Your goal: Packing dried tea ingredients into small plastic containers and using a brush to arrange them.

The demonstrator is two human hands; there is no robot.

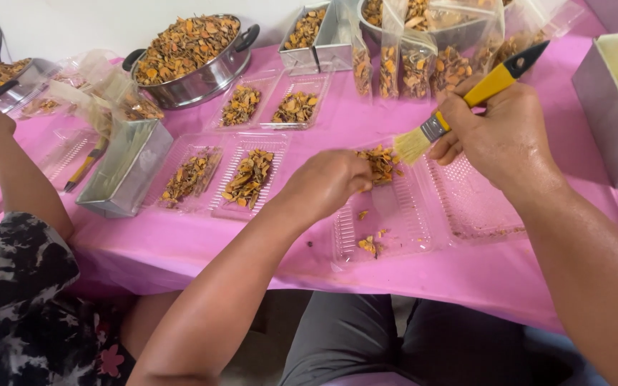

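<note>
A counter (180, 246) draped in pink cloth fills the view, crowded with dried orange-brown slices. At 11 o'clock stands a large steel pan (205, 75) heaped with them; at 12 o'clock, a row of filled clear bags (416, 68) leans against a second bowl. A metal box (126, 168) lies at 9 o'clock beside a co-worker's patterned sleeve (16, 286). Four filled clear trays (252, 175) sit left of centre. Just right of centre lies an open hinged clear tray (395, 221), a small mound of slices (382, 163) at its far end and a few stray pieces near its front edge. The person's right hand (498, 136), at 2 o'clock, has its fingers wrapped tight around the yellow handle of a paintbrush (466, 104), its pale bristles touching the mound. The left hand (327, 182), at centre, rests on the tray's left edge with fingers curled together against the mound; whether they pinch any slices cannot be told.
</note>
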